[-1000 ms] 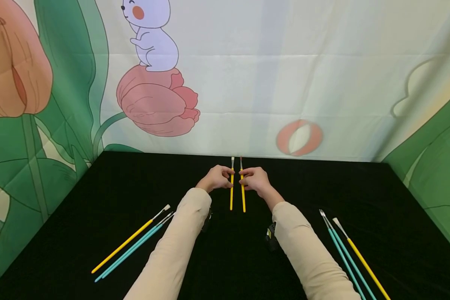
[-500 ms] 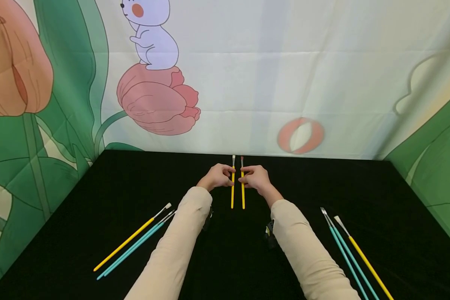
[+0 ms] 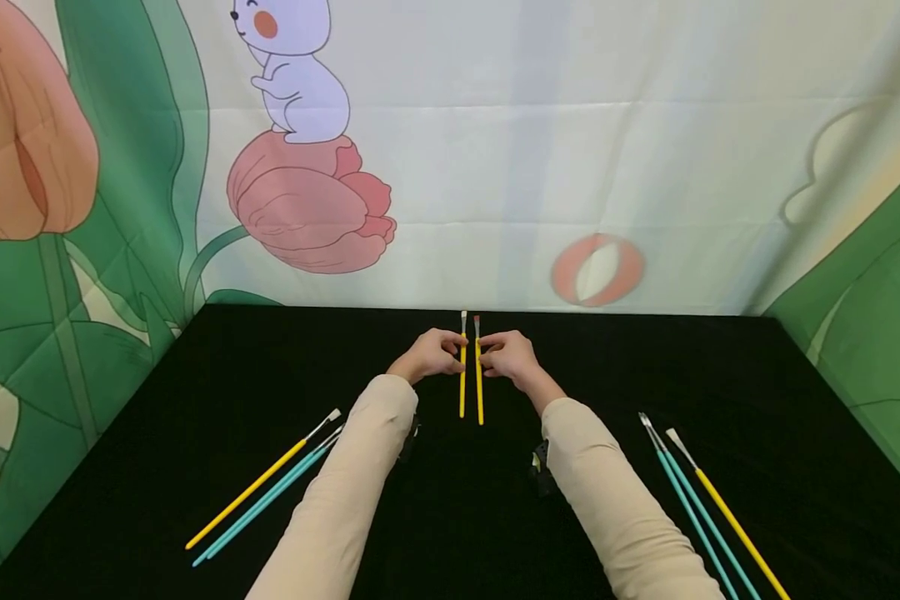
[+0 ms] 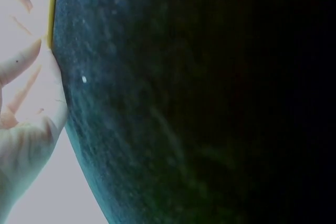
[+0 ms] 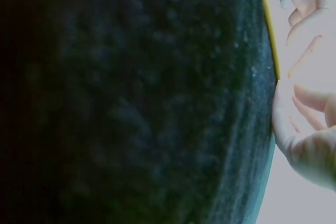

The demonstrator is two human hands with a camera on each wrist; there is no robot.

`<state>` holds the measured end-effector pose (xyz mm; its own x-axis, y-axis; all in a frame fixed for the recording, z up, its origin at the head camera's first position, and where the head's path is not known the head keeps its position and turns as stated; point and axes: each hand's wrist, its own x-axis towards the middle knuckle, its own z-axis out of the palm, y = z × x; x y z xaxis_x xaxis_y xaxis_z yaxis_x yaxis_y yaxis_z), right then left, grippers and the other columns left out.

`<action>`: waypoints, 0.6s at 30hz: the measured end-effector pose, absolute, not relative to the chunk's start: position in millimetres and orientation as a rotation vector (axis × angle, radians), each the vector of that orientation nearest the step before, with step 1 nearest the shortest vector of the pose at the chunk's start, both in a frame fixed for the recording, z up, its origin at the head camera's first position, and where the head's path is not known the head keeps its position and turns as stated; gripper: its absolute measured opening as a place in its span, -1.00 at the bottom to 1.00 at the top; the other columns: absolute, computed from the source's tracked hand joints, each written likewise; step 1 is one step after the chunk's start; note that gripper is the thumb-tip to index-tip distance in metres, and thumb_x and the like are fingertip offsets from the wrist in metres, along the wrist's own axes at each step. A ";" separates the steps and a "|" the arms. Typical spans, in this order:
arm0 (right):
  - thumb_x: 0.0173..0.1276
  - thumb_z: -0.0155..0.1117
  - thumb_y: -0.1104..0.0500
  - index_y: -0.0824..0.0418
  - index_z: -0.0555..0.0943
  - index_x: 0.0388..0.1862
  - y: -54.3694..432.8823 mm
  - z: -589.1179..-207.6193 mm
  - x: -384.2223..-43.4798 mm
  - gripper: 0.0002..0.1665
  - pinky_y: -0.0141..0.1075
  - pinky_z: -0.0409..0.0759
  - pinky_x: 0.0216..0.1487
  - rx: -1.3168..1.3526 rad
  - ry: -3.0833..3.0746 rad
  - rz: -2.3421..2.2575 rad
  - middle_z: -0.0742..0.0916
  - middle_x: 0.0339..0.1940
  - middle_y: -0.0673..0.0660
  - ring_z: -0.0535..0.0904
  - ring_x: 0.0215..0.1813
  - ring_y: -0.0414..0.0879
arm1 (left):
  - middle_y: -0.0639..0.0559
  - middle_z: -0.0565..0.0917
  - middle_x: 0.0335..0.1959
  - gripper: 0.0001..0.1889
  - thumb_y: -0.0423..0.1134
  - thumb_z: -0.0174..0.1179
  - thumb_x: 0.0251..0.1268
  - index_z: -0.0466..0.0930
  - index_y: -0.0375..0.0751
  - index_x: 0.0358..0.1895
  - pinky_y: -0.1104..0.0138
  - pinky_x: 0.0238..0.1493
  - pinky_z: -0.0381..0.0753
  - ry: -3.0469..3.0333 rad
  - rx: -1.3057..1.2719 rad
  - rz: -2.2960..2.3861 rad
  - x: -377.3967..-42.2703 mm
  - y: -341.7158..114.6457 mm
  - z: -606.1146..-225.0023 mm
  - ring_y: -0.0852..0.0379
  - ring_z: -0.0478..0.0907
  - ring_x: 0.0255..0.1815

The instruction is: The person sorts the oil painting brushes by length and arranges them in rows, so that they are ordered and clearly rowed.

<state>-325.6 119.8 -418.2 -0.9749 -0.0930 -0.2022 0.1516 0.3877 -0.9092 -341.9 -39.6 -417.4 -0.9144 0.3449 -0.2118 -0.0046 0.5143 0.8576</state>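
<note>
Two paintbrushes with yellow handles lie side by side, a narrow gap apart, near the back of the black cloth in the head view. The left brush (image 3: 462, 392) has a white tip; the right brush (image 3: 480, 392) has a reddish tip and sits slightly nearer. My left hand (image 3: 433, 353) touches the left brush, thumb and finger spread apart along its handle. From the other side, my right hand (image 3: 512, 356) has its thumb and finger tips right at the right brush's handle. Part of a yellow handle (image 4: 52, 14) shows in the left wrist view.
To the left lie a yellow paintbrush (image 3: 247, 493) and turquoise paintbrushes (image 3: 266, 502), partly behind the left sleeve. On the right are another yellow paintbrush (image 3: 735, 525) and two turquoise ones (image 3: 686, 496). A printed curtain (image 3: 480, 167) hangs behind the black cloth (image 3: 465, 517).
The right brush has shifted left, narrowing the gap, and its lower end now sits lower than the left brush's. The right fingertips have moved slightly left; the left hand keeps its place on its brush.
</note>
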 end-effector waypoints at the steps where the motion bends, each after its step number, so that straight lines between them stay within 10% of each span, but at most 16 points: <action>1: 0.24 0.11 0.43 0.36 0.48 0.13 120.5 -417.0 -325.0 -0.57 -0.28 0.63 -0.28 0.041 2.423 -1.620 0.63 -0.15 0.32 0.61 -0.20 0.05 | -0.27 0.44 -0.03 -0.52 -0.52 0.19 0.08 0.43 -0.33 0.15 0.28 -0.17 0.59 2.393 0.292 1.371 -342.0 -40.0 -417.3 -0.01 0.53 -0.19; 18: 0.26 0.15 0.35 0.35 0.42 0.19 141.7 -402.6 -311.2 -0.52 -0.22 0.61 -0.17 -0.076 2.417 -1.596 0.57 -0.03 0.33 0.55 -0.04 0.14 | -0.27 0.44 -0.11 -0.55 -0.51 0.08 0.19 0.35 -0.39 0.19 0.23 -0.28 0.63 2.354 0.383 1.465 -328.7 -44.8 -405.8 0.02 0.53 -0.30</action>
<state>-311.2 141.7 -402.6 -0.9690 -0.1763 -0.1731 0.0899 0.4011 -0.9116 -328.7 -44.8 -405.8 -0.9056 0.3992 -0.1432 0.0478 0.4314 0.9009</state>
